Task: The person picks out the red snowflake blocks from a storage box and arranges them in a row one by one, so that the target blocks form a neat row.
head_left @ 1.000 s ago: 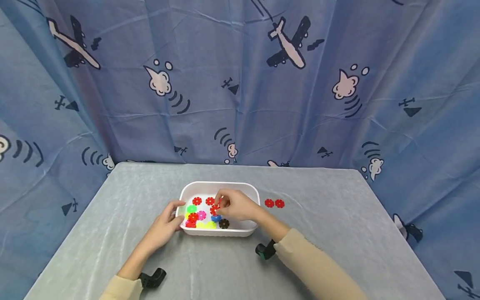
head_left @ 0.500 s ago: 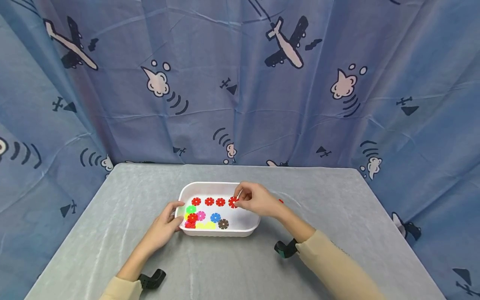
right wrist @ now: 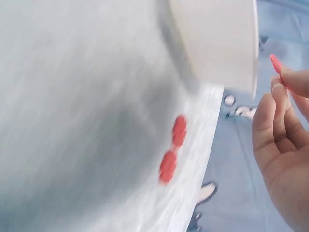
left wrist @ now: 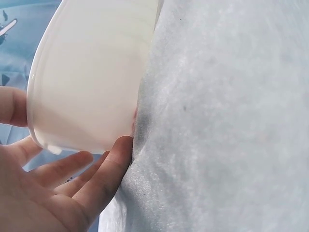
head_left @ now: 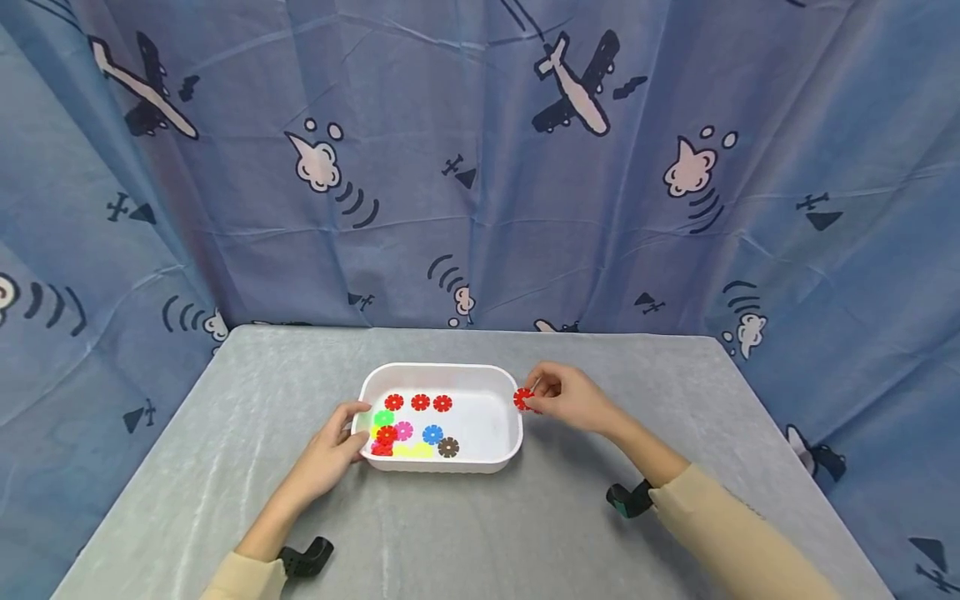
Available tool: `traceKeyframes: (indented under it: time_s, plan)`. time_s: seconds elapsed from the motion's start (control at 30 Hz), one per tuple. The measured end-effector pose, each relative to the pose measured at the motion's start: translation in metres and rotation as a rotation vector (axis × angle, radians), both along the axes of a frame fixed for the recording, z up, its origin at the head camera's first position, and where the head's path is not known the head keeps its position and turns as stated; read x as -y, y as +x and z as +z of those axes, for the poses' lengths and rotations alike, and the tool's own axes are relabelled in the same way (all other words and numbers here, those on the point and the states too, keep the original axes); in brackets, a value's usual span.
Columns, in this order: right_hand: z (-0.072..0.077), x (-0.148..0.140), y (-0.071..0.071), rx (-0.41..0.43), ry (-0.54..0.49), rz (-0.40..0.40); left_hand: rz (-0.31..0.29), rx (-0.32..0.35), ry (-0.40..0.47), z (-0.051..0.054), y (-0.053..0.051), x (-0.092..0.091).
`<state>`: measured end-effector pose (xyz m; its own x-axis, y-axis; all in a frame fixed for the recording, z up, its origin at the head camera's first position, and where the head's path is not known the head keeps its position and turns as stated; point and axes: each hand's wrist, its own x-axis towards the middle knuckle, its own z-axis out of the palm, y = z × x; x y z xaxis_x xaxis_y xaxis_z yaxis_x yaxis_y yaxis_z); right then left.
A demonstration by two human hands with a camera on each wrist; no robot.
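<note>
My right hand (head_left: pixel 576 402) pinches a red snowflake disc (head_left: pixel 522 399) between thumb and fingertips, beside the right rim of a white plastic tray (head_left: pixel 483 421). In the right wrist view the pinched disc is edge-on, raised off the table. Two more red discs (right wrist: pixel 179 131) lie joined or touching on the table below; my hand mostly hides them in the head view. My left hand (head_left: pixel 327 448) holds the tray's left end, with fingers against its outer wall (left wrist: pixel 91 82) and rim. Inside the tray, several red discs (head_left: pixel 420 402) form a row near the back.
Other discs lie in the tray's left and front part: green (head_left: pixel 384 417), pink (head_left: pixel 403 431), blue (head_left: pixel 432 434), brown (head_left: pixel 448 447) and yellow (head_left: pixel 414 451). A grey cloth covers the table (head_left: pixel 450 533). Behind hangs a blue curtain (head_left: pixel 405 100) with printed planes.
My right hand has lifted a red disc from the tray's inside and carried it right, over the right rim. The left hand stays at the tray's left end.
</note>
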<state>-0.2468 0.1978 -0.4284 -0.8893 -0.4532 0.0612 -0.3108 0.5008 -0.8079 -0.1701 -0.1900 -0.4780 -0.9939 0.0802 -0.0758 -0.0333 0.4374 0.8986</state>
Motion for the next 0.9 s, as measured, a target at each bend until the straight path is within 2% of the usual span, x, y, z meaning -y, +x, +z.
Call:
traceKeyframes:
  time_s: [0.27,0.43,0.67,0.9]
  plan:
    - [-0.013,-0.037,-0.009,0.01,-0.015,-0.095,0.005,0.009,-0.007,0.001,0.0,0.002]
    - [-0.024,-0.052,-0.013,0.038,-0.061,-0.116,0.006,0.015,-0.008,0.002,0.001,0.003]
    - [-0.04,-0.07,-0.017,0.071,-0.074,-0.179,-0.003,0.012,0.008,0.002,-0.001,0.002]
    - [-0.052,-0.081,-0.019,0.121,-0.017,-0.216,-0.006,0.005,0.019,-0.002,0.0,0.001]
